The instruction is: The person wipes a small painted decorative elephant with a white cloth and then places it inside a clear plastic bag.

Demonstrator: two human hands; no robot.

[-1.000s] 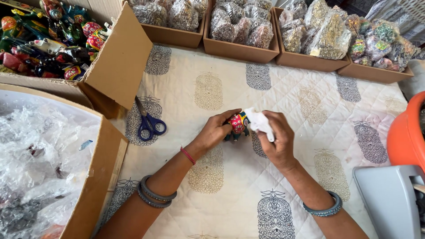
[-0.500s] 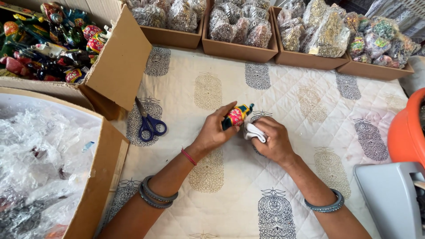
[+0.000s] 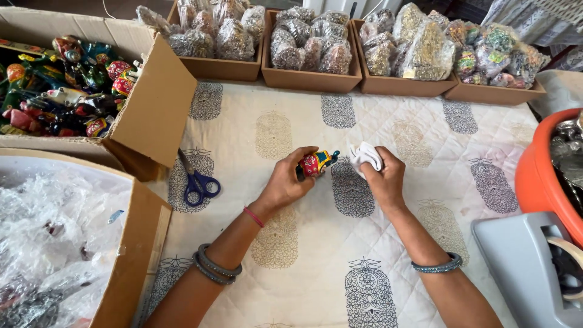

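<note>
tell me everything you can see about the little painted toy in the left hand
The toy is a small figurine that looks like painted wood or clay, mostly red with pale dots, plus yellow and a teal tip pointing right. It lies roughly sideways, held just above the quilt in the grip of the left hand, thumb under and fingers over its left end. The right hand, holding a crumpled white cloth, is close beside the tip; whether the cloth touches it cannot be told.

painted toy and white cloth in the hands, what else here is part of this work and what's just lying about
In use:
left hand gripping the painted toy
right hand bunching the white cloth

Lying about:
blue scissors
box of painted figures
trays of bagged items
orange tub
</note>
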